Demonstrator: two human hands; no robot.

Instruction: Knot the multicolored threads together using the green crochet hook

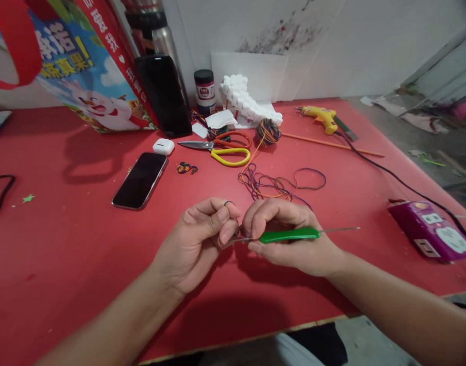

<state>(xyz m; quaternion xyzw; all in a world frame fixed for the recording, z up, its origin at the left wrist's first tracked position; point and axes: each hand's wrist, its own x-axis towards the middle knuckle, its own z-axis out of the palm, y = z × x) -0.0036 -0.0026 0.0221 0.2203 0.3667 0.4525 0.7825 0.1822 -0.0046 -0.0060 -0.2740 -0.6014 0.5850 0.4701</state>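
Hook [289,234] and yarn [251,180] held over a red table [65,244]

At left, a phone [140,180] lies flat. Next, the left hand [202,236] pinches yarn between thumb and fingers, a dark strand looped over one fingertip. The hook bridges the hands: its thin left end meets the left fingertips, its green handle lies in the right hand [286,229], gripped with thumb below and fingers above, and a slim metal shaft sticks out rightward. Loose yarn lies tangled just beyond the hands, trailing from a ball [268,132] farther back. At far right sits a purple power socket [433,231].
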